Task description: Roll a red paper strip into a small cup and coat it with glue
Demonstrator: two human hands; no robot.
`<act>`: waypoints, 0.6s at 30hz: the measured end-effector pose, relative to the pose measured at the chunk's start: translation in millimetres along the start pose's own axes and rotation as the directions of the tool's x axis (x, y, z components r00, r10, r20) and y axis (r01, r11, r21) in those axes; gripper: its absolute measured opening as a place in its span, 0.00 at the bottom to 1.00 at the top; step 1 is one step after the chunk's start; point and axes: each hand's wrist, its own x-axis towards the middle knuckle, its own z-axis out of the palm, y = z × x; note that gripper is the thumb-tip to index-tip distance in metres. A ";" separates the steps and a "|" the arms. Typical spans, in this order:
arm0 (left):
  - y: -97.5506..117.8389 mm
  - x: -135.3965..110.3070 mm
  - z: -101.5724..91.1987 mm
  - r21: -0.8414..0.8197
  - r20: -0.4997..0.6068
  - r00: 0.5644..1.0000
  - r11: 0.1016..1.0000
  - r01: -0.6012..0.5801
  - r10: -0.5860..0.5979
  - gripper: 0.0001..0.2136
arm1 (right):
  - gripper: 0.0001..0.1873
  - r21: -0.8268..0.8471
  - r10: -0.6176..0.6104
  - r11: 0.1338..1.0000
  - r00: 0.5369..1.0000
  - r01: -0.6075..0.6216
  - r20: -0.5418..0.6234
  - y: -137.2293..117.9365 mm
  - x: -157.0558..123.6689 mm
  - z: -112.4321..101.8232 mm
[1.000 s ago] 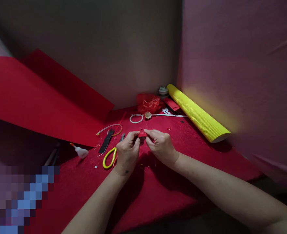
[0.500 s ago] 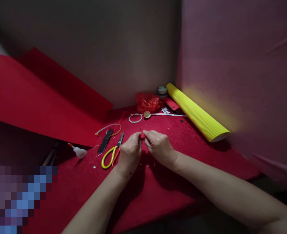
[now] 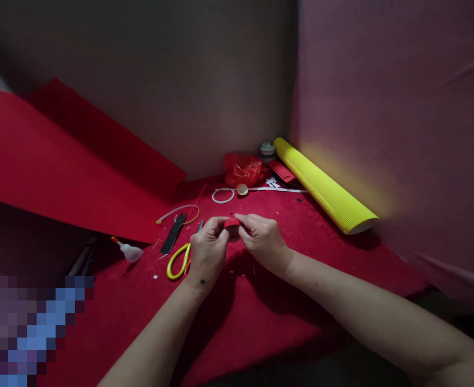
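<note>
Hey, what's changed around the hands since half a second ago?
The left hand has shifted left, away from the right hand, and now covers more of the scissors. The small red ribbed piece between them shows a wider ribbed edge. Nothing was let go or newly taken. The yellow roll and white bottle stayed put.

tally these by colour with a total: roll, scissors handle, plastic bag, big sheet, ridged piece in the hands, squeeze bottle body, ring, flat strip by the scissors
Yellow: 2 (roll, scissors handle)
Red: 3 (plastic bag, big sheet, ridged piece between left hand and right hand)
White: 2 (squeeze bottle body, ring)
Black: 1 (flat strip)
Total: 8
</note>
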 end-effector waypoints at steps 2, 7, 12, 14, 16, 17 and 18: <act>0.7 0.3 -0.2 0.006 -0.005 1.000 1.000 0.006 -0.006 0.08 | 0.13 -0.009 -0.004 1.000 1.000 0.004 0.007 -0.3 0.0 -0.5; 2.7 0.8 -0.1 -0.006 -0.022 0.999 1.000 0.031 -0.031 0.08 | 0.14 -0.017 -0.007 1.000 1.000 0.008 0.009 -0.9 0.1 -0.9; 2.6 1.3 0.4 -0.006 -0.024 0.998 0.998 0.059 -0.059 0.07 | 0.13 -0.046 0.002 0.999 1.000 -0.001 0.026 -1.1 0.1 -0.9; 3.3 1.1 -0.2 0.009 -0.047 0.997 0.998 0.066 -0.066 0.08 | 0.14 -0.056 -0.004 0.998 0.999 0.006 0.038 -1.7 -0.1 -0.8; 4.0 1.2 -0.5 -0.010 -0.045 0.996 0.997 0.082 -0.083 0.08 | 0.15 -0.058 0.002 0.998 0.999 0.000 0.042 -2.3 -0.1 -0.2; 4.1 1.4 -0.5 -0.030 -0.033 0.995 0.995 0.094 -0.095 0.07 | 0.16 -0.058 0.010 0.998 0.999 -0.007 0.042 -2.5 0.0 0.2; 4.2 1.6 -0.3 -0.051 -0.017 0.994 0.993 0.106 -0.107 0.07 | 0.16 -0.058 0.018 0.998 0.999 -0.015 0.043 -2.5 0.1 0.6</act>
